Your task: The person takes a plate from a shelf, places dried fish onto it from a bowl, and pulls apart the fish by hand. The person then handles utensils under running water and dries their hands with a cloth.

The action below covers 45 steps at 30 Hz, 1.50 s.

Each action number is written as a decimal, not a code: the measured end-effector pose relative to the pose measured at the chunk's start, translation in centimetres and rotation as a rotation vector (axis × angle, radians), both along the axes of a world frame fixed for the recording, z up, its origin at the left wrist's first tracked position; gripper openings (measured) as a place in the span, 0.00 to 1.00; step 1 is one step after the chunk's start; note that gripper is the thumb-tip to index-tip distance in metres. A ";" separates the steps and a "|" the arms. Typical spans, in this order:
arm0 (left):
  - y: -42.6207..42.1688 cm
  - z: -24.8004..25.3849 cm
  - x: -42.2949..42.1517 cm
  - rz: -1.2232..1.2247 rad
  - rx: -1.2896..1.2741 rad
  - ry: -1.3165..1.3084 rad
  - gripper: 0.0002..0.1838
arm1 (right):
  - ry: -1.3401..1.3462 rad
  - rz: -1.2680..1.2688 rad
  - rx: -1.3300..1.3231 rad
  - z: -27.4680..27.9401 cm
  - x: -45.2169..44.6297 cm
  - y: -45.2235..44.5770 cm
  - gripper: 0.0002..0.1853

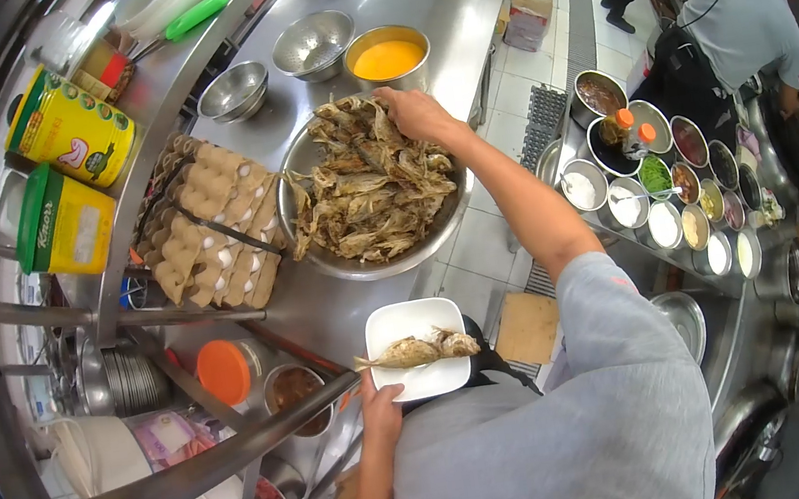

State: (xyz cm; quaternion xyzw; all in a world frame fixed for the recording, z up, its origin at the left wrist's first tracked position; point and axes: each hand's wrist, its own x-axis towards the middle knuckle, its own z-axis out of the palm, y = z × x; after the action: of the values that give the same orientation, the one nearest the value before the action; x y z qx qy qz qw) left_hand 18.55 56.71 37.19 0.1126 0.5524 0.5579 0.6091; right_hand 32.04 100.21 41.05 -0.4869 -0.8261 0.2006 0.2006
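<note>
Right arm (pixel 518 188) extended forward, angled across toward left, elbow slightly bent, forearm bare below short grey sleeve (pixel 592 290). Right grip (pixel 412 115) back-side up, fingertips unclear. Left forearm (pixel 373 475) low, pointing forward; left grip (pixel 380 406) closed, thumb (pixel 390 393) on top, other fingers mostly hidden.

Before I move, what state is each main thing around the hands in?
Steel basin: uncovered, heaped with fish.
White plate: held, fish on it.
Left hand: gripping plate.
Right hand: at the basin's fish, grip unclear.
Steel pot: uncovered, orange-yellow liquid inside.
Egg trays: stacked, strapped.
Orange-lidded jar: closed.
Knorr tub: lid on.
</note>
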 end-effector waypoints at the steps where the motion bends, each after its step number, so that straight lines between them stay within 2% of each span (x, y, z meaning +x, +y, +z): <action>1: -0.1 0.1 0.0 0.019 -0.002 0.000 0.41 | 0.086 0.047 -0.026 0.2 -0.2 0.1 0.28; 3: -0.3 -0.1 -0.3 0.042 -0.006 -0.013 0.42 | 0.167 0.103 -0.053 0.3 -0.8 0.4 0.28; 5: -0.4 -0.1 -0.3 0.058 -0.012 -0.027 0.43 | 0.334 0.268 -0.107 0.4 -1.2 0.7 0.28; 11: -0.6 -0.6 -0.6 0.067 -0.016 -0.037 0.44 | 0.352 0.396 -0.260 0.9 -2.7 0.3 0.30; 15: -0.8 -1.0 -0.9 0.018 0.006 0.011 0.43 | 0.412 0.422 -0.245 0.9 -2.1 -0.4 0.30; 17: -0.8 -0.9 -1.0 0.022 0.009 -0.001 0.43 | 0.297 0.284 -0.036 0.9 -1.2 -0.9 0.24; 21: -0.9 -0.7 -1.3 0.101 -0.012 -0.053 0.43 | 0.104 0.183 -0.101 0.5 0.4 -1.5 0.19; 23: -1.0 -0.8 -1.4 0.109 -0.014 -0.057 0.43 | 0.004 0.206 -0.053 -0.3 0.6 -1.5 0.12; 27: -0.8 -1.2 -1.5 0.070 -0.001 -0.056 0.42 | 0.017 0.254 -0.031 -1.0 0.5 -1.5 0.15; 30: -0.7 -1.1 -1.4 0.041 0.016 -0.053 0.42 | 0.079 0.387 -0.065 0.3 0.1 -2.4 0.15; 32: -0.6 -0.7 -1.2 0.036 0.021 -0.058 0.43 | 0.005 0.526 -0.176 1.8 0.0 -3.3 0.16; 38: -0.9 0.1 -1.1 0.049 0.029 -0.060 0.44 | -0.178 0.560 -0.164 4.3 -0.3 -5.5 0.19; 45: -1.6 0.0 -1.1 0.078 0.029 -0.053 0.43 | -0.115 0.541 -0.025 2.0 -0.1 -7.0 0.19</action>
State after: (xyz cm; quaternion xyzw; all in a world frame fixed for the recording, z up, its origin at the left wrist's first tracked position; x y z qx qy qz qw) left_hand 17.48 55.07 37.17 0.0851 0.5319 0.5922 0.5993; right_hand 31.98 93.25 43.05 -0.2616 -0.9336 0.2291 0.0862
